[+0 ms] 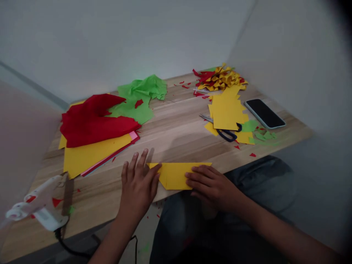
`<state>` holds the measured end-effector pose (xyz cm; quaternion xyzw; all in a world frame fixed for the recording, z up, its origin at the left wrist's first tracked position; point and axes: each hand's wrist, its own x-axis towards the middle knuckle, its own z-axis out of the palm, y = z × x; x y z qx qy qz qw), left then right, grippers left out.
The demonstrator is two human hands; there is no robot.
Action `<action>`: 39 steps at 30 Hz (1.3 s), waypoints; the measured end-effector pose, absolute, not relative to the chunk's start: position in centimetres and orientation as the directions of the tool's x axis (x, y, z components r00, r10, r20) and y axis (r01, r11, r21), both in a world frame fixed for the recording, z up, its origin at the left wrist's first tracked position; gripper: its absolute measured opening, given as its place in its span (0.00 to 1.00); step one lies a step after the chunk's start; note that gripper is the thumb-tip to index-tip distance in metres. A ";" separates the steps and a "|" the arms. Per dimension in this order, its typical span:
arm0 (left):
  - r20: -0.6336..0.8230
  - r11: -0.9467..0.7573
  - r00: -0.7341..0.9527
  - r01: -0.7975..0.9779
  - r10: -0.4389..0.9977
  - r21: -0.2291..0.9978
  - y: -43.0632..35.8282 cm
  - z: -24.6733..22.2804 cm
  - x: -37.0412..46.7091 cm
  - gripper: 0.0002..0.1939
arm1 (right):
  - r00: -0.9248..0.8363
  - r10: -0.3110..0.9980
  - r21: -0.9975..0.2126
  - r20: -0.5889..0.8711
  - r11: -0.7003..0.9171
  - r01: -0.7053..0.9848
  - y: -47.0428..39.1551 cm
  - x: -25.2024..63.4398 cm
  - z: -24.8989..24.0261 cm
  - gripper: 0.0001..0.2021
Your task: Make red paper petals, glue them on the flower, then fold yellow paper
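A folded yellow sheet of paper (177, 178) lies flat at the table's front edge, its left end creased into a slanted corner. My left hand (140, 179) rests at that end, fingers spread, with the thumb and index fingertip on the fold. Across the right part of the paper lies my right hand (210, 183), its fingers stretched out flat and pressing the sheet down. Part of the paper's right end is hidden beneath these fingers.
Dark-handled scissors (227, 134) lie partly under yellow paper pieces (227, 110), near a phone (264, 113). Folded yellow strips (227, 79) are heaped behind. Red crepe paper (93, 123) and green crepe paper (140, 97) lie left. A corded glue gun (44, 205) stands front left.
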<state>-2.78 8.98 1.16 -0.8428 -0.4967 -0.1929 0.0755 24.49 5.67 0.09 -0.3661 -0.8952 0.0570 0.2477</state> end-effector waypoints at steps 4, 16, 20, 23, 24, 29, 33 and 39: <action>0.345 -0.619 0.547 0.773 0.763 0.141 7.8 0.7 -2.3 0.13 | -0.620 0.705 -0.260 0.345 0.706 0.659 5.4 23.1 0.6 0.20; 0.290 -0.614 0.544 0.733 0.787 0.291 7.0 0.5 -3.0 0.13 | -0.640 0.708 -0.374 0.300 0.704 0.604 7.3 22.5 1.6 0.12; 0.323 -0.633 0.548 0.708 0.772 0.312 7.8 0.7 -2.7 0.12 | -0.650 0.723 -0.354 0.234 0.686 0.635 7.5 21.9 1.9 0.15; 0.348 -0.643 0.549 0.713 0.760 0.280 7.3 0.7 -2.4 0.12 | -0.687 0.700 -0.286 0.195 0.710 0.643 7.2 21.1 1.4 0.21; 0.335 -0.644 0.560 0.722 0.758 0.252 6.9 0.7 -2.3 0.13 | -0.695 0.694 -0.269 0.185 0.716 0.644 7.0 20.8 1.1 0.22; 0.204 -0.628 0.601 0.769 0.773 0.119 5.0 0.3 -3.8 0.28 | -0.653 0.739 -0.242 0.164 0.672 0.700 5.4 20.6 -0.3 0.26; 0.165 -0.558 0.545 0.828 0.822 0.050 4.5 0.0 -5.1 0.33 | -0.622 0.763 -0.242 0.176 0.646 0.724 4.5 21.5 -0.2 0.26; 0.208 -0.501 0.492 0.866 0.846 -0.010 4.1 -0.7 -3.2 0.35 | -0.639 0.747 -0.211 0.181 0.664 0.717 3.7 18.3 0.1 0.28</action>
